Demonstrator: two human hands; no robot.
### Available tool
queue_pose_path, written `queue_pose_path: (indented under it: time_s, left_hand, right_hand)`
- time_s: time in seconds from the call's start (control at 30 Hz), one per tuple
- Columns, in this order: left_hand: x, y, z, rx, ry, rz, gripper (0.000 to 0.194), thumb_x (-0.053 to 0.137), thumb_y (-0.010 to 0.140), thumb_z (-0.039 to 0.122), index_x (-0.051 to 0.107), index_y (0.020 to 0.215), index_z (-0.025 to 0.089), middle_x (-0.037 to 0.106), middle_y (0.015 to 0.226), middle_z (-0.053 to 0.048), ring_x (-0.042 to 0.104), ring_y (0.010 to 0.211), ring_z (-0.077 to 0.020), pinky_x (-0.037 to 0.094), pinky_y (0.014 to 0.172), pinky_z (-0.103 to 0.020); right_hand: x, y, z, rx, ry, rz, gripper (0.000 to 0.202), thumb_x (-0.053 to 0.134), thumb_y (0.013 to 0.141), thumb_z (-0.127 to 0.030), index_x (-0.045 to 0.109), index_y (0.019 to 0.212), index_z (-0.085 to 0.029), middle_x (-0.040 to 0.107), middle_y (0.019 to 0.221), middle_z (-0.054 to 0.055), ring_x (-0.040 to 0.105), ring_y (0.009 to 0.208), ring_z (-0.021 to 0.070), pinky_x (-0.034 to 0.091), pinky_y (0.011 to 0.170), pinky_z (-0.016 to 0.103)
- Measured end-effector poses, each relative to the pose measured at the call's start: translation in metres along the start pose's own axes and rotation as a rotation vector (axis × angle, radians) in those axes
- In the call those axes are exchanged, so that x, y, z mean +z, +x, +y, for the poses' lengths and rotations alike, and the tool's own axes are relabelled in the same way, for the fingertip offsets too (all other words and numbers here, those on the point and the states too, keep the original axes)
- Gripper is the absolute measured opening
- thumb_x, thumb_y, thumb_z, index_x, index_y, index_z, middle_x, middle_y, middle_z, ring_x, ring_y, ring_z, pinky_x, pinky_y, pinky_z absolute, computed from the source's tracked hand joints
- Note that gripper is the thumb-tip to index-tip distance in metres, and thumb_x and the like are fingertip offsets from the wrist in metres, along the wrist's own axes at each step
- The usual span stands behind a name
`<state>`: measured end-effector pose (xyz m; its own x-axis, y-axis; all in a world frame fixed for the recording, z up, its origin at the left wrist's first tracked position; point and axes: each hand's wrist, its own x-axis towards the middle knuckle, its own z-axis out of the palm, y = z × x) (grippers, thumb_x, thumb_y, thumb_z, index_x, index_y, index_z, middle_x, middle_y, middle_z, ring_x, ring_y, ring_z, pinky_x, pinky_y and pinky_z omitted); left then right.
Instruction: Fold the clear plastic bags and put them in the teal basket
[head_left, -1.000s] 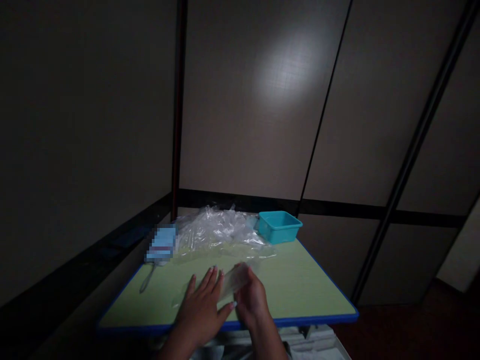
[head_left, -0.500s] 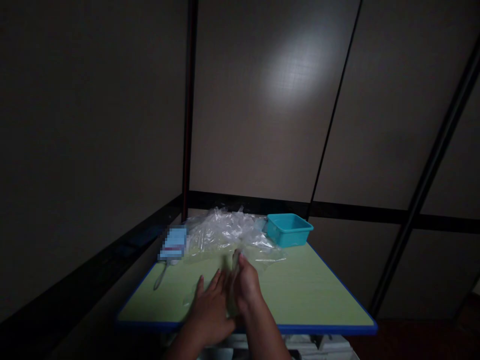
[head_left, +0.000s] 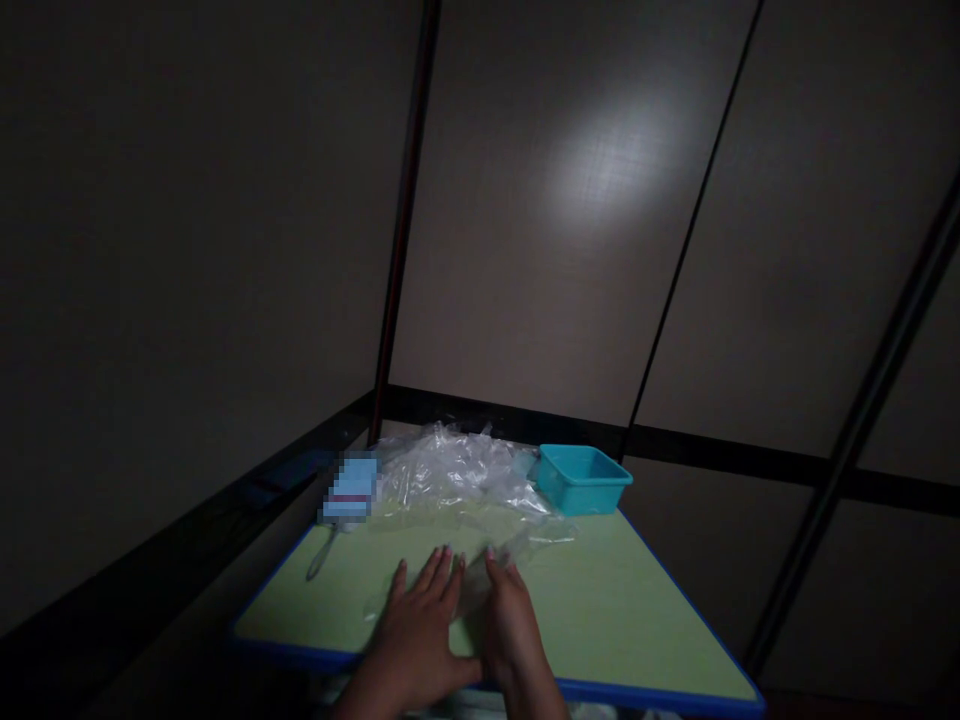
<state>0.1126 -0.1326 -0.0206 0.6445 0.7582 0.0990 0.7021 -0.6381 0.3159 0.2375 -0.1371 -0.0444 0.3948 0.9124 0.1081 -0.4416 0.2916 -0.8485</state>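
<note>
A clear plastic bag (head_left: 472,592) lies flat near the front of the table, its edges hard to make out in the dim light. My left hand (head_left: 424,625) is spread over its left part, palm down, fingers apart. At the bag's right side, my right hand (head_left: 516,618) is turned partly on edge, its thumb and fingers closed on the plastic. A bit of film sticks out past those fingertips. Behind both hands rises a crumpled heap of clear plastic bags (head_left: 457,470).
A turquoise plastic basin (head_left: 585,482) stands at the table's back right. On the left lies a blurred-out blue item (head_left: 351,488) with a looped strap (head_left: 322,555). The green table (head_left: 637,620) has a blue edge and meets dark panelled walls behind and left.
My right hand has tipped over to the right and come lower, opening a gap between the hands where plastic shows. My left hand stays nearly in place. The view has tilted slightly.
</note>
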Motion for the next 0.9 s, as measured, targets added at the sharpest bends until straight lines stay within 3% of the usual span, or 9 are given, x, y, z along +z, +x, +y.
queue_pose_path:
  time_s: [0.1, 0.23, 0.4, 0.53, 0.63, 0.7, 0.8, 0.9]
  left_hand:
    - [0.003, 0.001, -0.003, 0.011, -0.004, 0.011, 0.104, 0.049, 0.058, 0.072, 0.015, 0.141, 0.021, 0.008, 0.147, -0.009, 0.001, 0.135, -0.0287, -0.008, 0.104, -0.056]
    - [0.005, 0.002, -0.008, 0.036, -0.004, 0.012, 0.108, 0.051, 0.055, 0.075, 0.012, 0.141, 0.022, 0.005, 0.148, -0.009, -0.002, 0.135, -0.0294, -0.009, 0.103, -0.057]
    - [0.001, 0.001, -0.012, 0.066, -0.052, 0.042, 0.109, 0.063, 0.056, 0.060, 0.001, 0.141, 0.030, 0.000, 0.148, -0.005, -0.003, 0.135, -0.0299, -0.005, 0.101, -0.062]
    - [-0.004, -0.003, -0.021, 0.084, -0.166, 0.268, 0.079, 0.049, 0.079, 0.040, 0.003, 0.142, 0.026, 0.016, 0.148, -0.003, 0.012, 0.135, -0.0211, 0.002, 0.108, -0.051]
    - [-0.007, -0.004, -0.033, 0.015, -0.212, 0.497, 0.051, 0.034, 0.088, 0.033, 0.028, 0.137, 0.023, 0.036, 0.140, -0.005, 0.029, 0.130, -0.0168, 0.010, 0.110, -0.043]
    - [-0.008, -0.006, -0.039, -0.037, -0.184, 0.560, 0.042, 0.032, 0.089, 0.035, 0.045, 0.126, 0.022, 0.046, 0.134, -0.006, 0.037, 0.126, -0.0178, 0.016, 0.109, -0.043]
    - [-0.005, -0.010, -0.037, -0.054, -0.073, 0.495, 0.043, 0.036, 0.087, 0.040, 0.049, 0.123, 0.022, 0.044, 0.135, -0.006, 0.034, 0.127, -0.0218, 0.019, 0.107, -0.047]
    - [0.004, -0.017, -0.022, 0.023, 0.025, 0.336, 0.063, 0.042, 0.081, 0.050, 0.033, 0.136, 0.020, 0.027, 0.144, -0.007, 0.020, 0.133, -0.0257, 0.013, 0.107, -0.052]
  right_hand:
    - [-0.001, 0.003, 0.001, 0.117, 0.196, -0.006, 0.033, 0.064, 0.069, -0.040, 0.061, 0.090, -0.016, 0.068, 0.092, 0.006, 0.063, 0.090, 0.0183, 0.046, 0.085, 0.031]
    - [-0.006, 0.004, -0.004, 0.131, 0.394, 0.100, 0.016, 0.063, 0.070, -0.026, 0.063, 0.082, -0.016, 0.069, 0.083, 0.002, 0.063, 0.078, 0.0122, 0.047, 0.081, 0.024]
    - [-0.014, 0.003, -0.008, 0.201, 0.488, 0.190, 0.007, 0.057, 0.074, -0.017, 0.063, 0.078, -0.017, 0.069, 0.075, 0.000, 0.063, 0.069, 0.0112, 0.050, 0.073, 0.023]
    - [-0.015, 0.003, -0.007, 0.182, 0.497, 0.167, 0.008, 0.055, 0.076, -0.018, 0.063, 0.077, -0.018, 0.068, 0.074, -0.001, 0.063, 0.069, 0.0103, 0.049, 0.073, 0.022]
    - [-0.016, 0.004, -0.007, 0.197, 0.528, 0.173, 0.008, 0.054, 0.078, -0.018, 0.062, 0.078, -0.019, 0.069, 0.074, -0.002, 0.064, 0.068, 0.0093, 0.049, 0.072, 0.021]
    - [-0.017, 0.004, -0.007, 0.216, 0.559, 0.173, 0.008, 0.055, 0.078, -0.017, 0.062, 0.080, -0.018, 0.069, 0.074, -0.002, 0.064, 0.069, 0.0091, 0.050, 0.071, 0.021]
    - [-0.018, 0.004, -0.008, 0.223, 0.583, 0.177, 0.009, 0.056, 0.076, -0.014, 0.062, 0.082, -0.017, 0.069, 0.075, -0.002, 0.064, 0.069, 0.0093, 0.050, 0.070, 0.021]
    - [-0.019, 0.003, -0.006, 0.203, 0.584, 0.183, 0.011, 0.058, 0.074, -0.014, 0.062, 0.084, -0.017, 0.069, 0.076, -0.001, 0.064, 0.070, 0.0100, 0.051, 0.069, 0.021]
